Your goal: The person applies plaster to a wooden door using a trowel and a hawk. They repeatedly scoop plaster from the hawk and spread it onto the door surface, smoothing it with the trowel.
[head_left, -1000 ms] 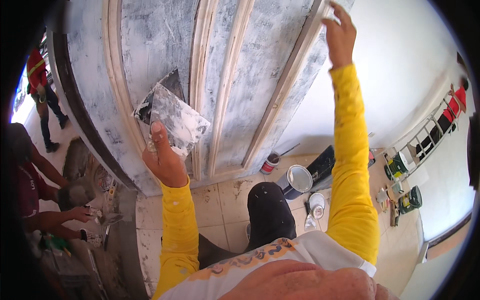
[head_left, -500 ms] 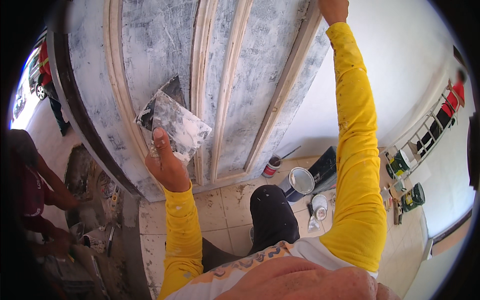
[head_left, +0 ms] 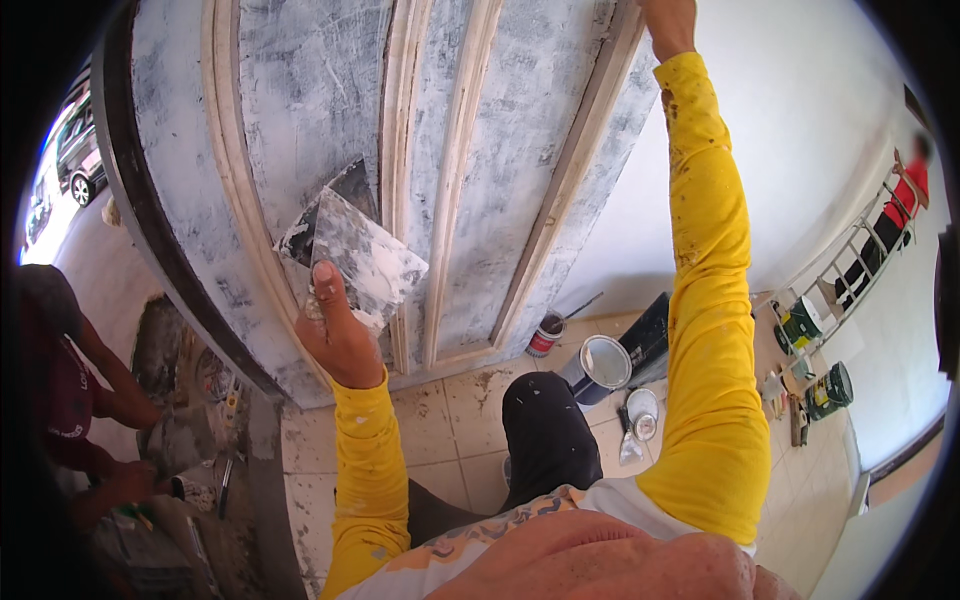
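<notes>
My left hand is closed around a broad putty knife, its thumb pressed on the blade. White filler is smeared over the metal face. Behind the blade shows a dark corner; whether it is a second blade or a shadow, I cannot tell. The knife is in front of a panel with patchy white and grey coating and raised pale moulding strips. High up at the panel's right edge, my right hand reaches out past the top of the picture, its fingers hidden.
A bucket and a small paint can stand on the tiles by the panel. More buckets line the right wall near a ladder with a person in red. Another person works at the left.
My left hand and the putty knife have shifted slightly right and down. At the far left, the standing person in red has gone out of view. My right arm is nearly unchanged.
</notes>
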{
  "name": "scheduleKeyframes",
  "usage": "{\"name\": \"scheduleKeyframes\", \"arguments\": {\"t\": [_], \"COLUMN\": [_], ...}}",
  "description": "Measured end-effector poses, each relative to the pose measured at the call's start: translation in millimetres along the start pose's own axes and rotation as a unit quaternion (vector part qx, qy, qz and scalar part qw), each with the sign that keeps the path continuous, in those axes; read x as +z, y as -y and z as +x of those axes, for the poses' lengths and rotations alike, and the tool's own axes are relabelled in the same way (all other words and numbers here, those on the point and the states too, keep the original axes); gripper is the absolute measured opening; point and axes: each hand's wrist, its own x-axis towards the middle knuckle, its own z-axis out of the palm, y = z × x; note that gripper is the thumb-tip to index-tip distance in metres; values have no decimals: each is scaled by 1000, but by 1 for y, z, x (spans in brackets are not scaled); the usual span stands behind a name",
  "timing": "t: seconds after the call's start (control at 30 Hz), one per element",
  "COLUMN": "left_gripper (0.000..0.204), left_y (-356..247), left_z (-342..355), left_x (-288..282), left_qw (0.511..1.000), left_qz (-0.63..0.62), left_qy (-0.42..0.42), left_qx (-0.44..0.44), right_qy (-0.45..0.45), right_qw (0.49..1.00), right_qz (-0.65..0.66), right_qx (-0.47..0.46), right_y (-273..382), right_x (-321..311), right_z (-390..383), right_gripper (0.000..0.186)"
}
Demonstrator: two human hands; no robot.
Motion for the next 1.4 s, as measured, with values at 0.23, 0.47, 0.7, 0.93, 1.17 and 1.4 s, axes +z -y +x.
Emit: {"name": "scheduleKeyframes", "arguments": {"t": [0.23, 0.47, 0.7, 0.93, 1.17, 1.4], "left_gripper": [50, 47, 45, 47, 49, 39], "left_y": [12, 16, 14, 11, 9, 10], "left_z": [1, -1, 0, -2, -5, -3], "left_x": [2, -8, -7, 0, 9, 4], "left_qw": [996, 999, 999, 999, 999, 1000], "left_qz": [51, -19, -16, -25, 1, -6], "left_qy": [5, 18, 16, 21, 33, 25], "left_qx": [73, -36, -45, -14, 28, -5], "right_qy": [14, -17, 34, 13, 75, 98], "right_qw": [972, 985, 998, 998, 975, 972], "right_qz": [210, 170, -38, -49, -191, -205], "right_qx": [110, 21, 25, 35, -84, -58], "right_y": [5, -21, -21, -14, 2, 25], "right_x": [-18, -1, -4, -2, -45, -46], "right_z": [8, 26, 29, 28, 9, 14], "right_gripper": [61, 48, 25, 30, 45, 55]}}
